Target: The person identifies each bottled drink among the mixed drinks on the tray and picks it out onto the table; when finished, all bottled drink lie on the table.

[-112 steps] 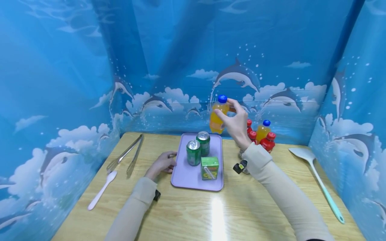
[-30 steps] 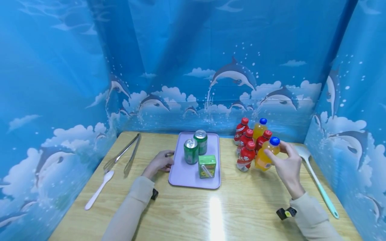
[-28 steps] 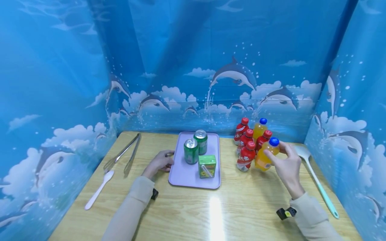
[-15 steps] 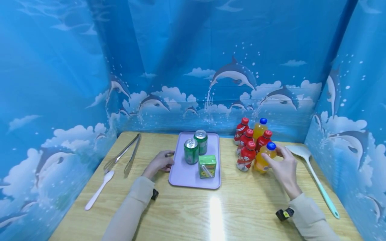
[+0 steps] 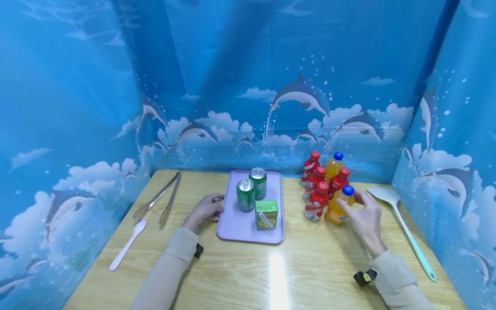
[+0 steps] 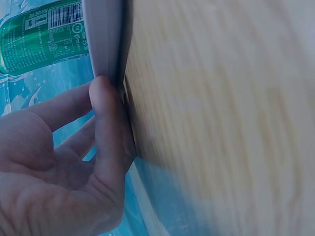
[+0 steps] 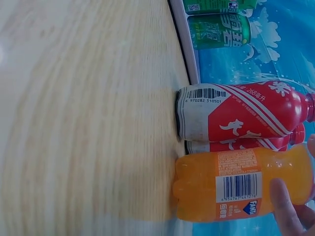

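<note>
My right hand (image 5: 366,217) holds an orange soda bottle (image 5: 336,209) with a blue cap, thumb on one side and fingers around the other. In the right wrist view the orange soda bottle (image 7: 231,184) stands at table level, close beside a red-and-white bottle (image 7: 241,110). My left hand (image 5: 204,212) pinches the left edge of a lilac tray (image 5: 234,230); thumb and index fingertip meet at the tray's rim (image 6: 106,44) in the left wrist view. On the tray are two green cans (image 5: 246,198) and a green juice box (image 5: 266,215) with a straw.
Several red bottles (image 5: 310,168) and a second orange bottle (image 5: 334,165) cluster behind the held one. A turner (image 5: 403,224) with a mint handle lies at the right edge. Metal tongs (image 5: 166,196) and a pink spoon (image 5: 129,245) lie left. A dolphin-print curtain (image 5: 248,86) surrounds the table.
My right hand has carried the orange soda bottle from above the tray's back right corner down to the table beside the red bottles. The left hand has stayed at the tray's edge.
</note>
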Demonstrator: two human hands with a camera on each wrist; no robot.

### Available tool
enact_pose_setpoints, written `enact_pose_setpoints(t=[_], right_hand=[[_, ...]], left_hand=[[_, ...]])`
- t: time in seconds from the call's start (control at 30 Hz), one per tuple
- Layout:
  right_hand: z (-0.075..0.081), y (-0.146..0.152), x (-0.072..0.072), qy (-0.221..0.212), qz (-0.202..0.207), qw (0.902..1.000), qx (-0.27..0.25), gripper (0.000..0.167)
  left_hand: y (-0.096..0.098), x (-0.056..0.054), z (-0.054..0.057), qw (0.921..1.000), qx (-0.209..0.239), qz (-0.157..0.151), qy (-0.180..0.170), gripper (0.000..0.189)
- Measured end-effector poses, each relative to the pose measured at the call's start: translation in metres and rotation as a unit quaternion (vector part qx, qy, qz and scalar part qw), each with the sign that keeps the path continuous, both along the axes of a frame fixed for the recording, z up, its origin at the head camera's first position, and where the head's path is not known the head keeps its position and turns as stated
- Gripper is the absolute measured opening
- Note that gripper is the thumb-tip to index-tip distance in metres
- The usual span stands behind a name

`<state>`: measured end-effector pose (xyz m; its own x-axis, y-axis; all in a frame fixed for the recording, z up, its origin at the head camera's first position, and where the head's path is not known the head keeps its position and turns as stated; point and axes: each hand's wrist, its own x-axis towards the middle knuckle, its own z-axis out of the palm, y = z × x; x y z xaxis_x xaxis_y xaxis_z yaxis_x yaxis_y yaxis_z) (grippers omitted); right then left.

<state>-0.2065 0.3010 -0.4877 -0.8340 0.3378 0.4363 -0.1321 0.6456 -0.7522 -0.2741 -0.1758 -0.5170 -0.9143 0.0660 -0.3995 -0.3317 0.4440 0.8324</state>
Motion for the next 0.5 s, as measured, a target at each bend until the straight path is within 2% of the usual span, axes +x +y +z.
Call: enact_pose_setpoints(t=[0.2, 0.43, 0.5], right_hand=[[0.0006, 0.0025, 0.0031, -0.025, 0.000, 0.9997, 0.002, 0.052], [0.0063, 0.0046, 0.0083, -0.064, 0.017, 0.9959, 0.061, 0.067], [0.0073, 0.0047, 0.0099, -0.068, 0.021, 0.9950, 0.070, 0.070]], left_hand=[[0.0014, 0.0005, -0.0004, 1.0000, 0.000, -0.001, -0.002, 0.070], [0.0037, -0.0017, 0.0015, 1.0000, -0.003, 0.000, 0.003, 0.069], [0.0049, -0.0010, 0.0024, 0.9998, -0.012, -0.004, 0.015, 0.069]])
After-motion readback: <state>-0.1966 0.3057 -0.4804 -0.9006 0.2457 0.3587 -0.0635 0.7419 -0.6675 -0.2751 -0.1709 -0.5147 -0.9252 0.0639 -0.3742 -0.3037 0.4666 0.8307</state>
